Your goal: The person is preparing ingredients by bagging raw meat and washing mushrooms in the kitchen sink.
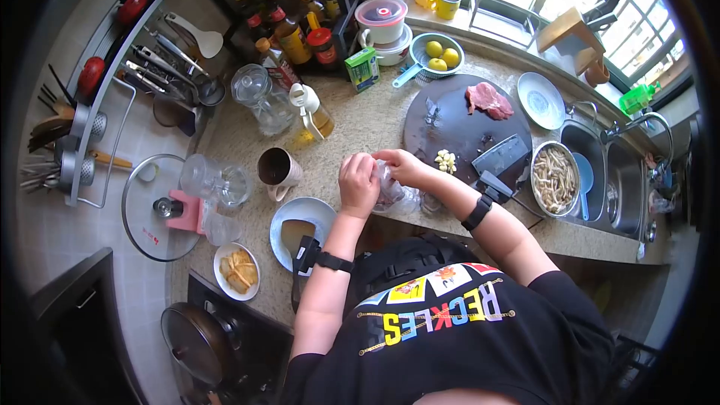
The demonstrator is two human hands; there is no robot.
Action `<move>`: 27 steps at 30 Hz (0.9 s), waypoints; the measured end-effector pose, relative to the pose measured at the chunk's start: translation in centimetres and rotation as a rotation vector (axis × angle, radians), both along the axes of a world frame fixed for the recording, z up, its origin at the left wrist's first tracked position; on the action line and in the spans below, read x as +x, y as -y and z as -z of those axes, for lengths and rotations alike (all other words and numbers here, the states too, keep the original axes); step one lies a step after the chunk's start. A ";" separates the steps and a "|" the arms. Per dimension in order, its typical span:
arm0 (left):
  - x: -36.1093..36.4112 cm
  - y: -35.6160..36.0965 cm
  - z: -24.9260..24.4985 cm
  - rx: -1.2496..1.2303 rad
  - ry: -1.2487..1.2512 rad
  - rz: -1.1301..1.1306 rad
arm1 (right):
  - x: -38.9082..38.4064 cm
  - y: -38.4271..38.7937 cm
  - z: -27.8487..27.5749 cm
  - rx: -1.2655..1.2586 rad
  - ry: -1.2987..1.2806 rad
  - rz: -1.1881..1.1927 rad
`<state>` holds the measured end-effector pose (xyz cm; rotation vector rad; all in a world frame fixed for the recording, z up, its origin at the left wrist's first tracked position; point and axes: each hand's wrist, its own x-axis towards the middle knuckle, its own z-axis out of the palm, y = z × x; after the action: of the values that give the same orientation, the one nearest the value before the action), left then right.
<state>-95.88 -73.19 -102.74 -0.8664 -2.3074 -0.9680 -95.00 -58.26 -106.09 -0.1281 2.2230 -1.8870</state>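
Note:
At the counter's front edge, my left hand (pixel 358 184) and my right hand (pixel 406 168) pinch the top of a clear plastic bag (pixel 391 193). Something reddish shows dimly inside it; I cannot make out what. Right of the bag lies a round dark cutting board (pixel 450 124). On it are a slab of raw meat (pixel 490 100), a small heap of chopped garlic (pixel 445 160) and a cleaver (pixel 500 156). My right forearm reaches over the board's near edge. To the left of my left hand stand a mug (pixel 279 168) and a plate with brownish liquid (pixel 298 236).
A bowl of mushrooms (pixel 555 178) sits by the sink (pixel 619 180). Behind are a blue colander (pixel 437 43) with yellow fruit and an oil bottle (pixel 311 111). A glass lid (pixel 150 214), a bowl of fried pieces (pixel 237 271) and a stove pan (pixel 196 343) occupy the left.

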 end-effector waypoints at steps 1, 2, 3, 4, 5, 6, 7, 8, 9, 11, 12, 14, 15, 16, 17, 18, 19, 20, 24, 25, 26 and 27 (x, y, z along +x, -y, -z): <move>0.3 -0.1 0.1 -0.001 0.000 -0.001 | -0.1 0.0 0.6 -0.067 0.008 -0.041; 0.7 0.0 0.2 0.050 0.025 -0.013 | -0.2 0.0 1.1 -0.134 0.016 -0.082; 0.9 0.1 0.3 0.100 0.051 -0.026 | 0.2 -0.2 -1.4 0.052 0.037 -0.063; 0.9 0.2 0.2 0.099 0.051 -0.027 | 0.4 -0.2 -2.5 0.051 0.037 -0.064; 0.9 0.3 0.1 0.141 0.088 -0.036 | 0.5 -0.1 -3.3 0.023 0.083 0.008; 0.9 0.5 -0.1 0.183 0.125 -0.045 | 0.5 0.0 -3.8 -0.005 0.129 0.081; 1.0 0.6 -0.3 0.183 0.125 -0.046 | 0.4 -0.2 -4.5 0.010 0.099 0.123; 1.0 0.7 -0.6 0.263 0.208 -0.025 | 0.4 -0.5 -5.3 0.104 0.092 0.139; 1.0 0.9 -0.7 0.343 0.293 -0.002 | 0.2 -0.7 -4.8 0.129 0.060 0.148; 0.9 1.7 0.0 0.347 0.311 -0.003 | -0.2 -1.5 -4.3 0.298 -0.086 0.177; 0.8 2.1 0.3 0.353 0.325 -0.004 | -0.3 -2.0 -4.3 0.440 -0.201 0.195; 0.5 3.0 0.5 0.325 0.293 -0.053 | -0.6 -3.3 -3.6 0.649 -0.244 0.355; 0.3 3.7 1.6 0.319 0.341 -0.135 | -0.6 -4.0 -3.2 0.712 -0.224 0.399; 0.4 4.1 2.2 0.313 0.389 -0.218 | -0.7 -4.7 -2.7 0.775 -0.203 0.443; 0.8 4.3 2.8 0.314 0.367 -0.250 | -0.7 -5.4 -1.7 0.782 -0.166 0.463; 1.2 4.6 3.2 0.312 0.369 -0.251 | -0.5 -5.5 -1.2 0.781 -0.163 0.462; 1.6 4.9 3.5 0.292 0.435 -0.272 | -0.3 -5.6 -0.7 0.799 -0.138 0.465; 2.0 5.2 3.8 0.271 0.502 -0.294 | 0.0 -5.7 -0.3 0.817 -0.112 0.468; 2.3 6.0 4.2 0.335 0.698 -0.348 | 0.3 -5.8 -0.4 0.827 -0.110 0.463; 2.1 6.1 4.1 0.428 0.718 -0.297 | 0.2 -5.8 -0.8 0.806 -0.144 0.450; 1.7 6.2 4.0 0.520 0.737 -0.246 | 0.1 -5.9 -1.2 0.784 -0.179 0.437; 1.4 6.1 3.2 0.519 0.738 -0.252 | 0.1 -6.3 -1.3 0.742 -0.295 0.395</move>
<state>-94.46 -79.33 -105.95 0.0211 -2.4229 -1.8721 -94.89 -51.94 -104.75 0.1814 3.1823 -1.0974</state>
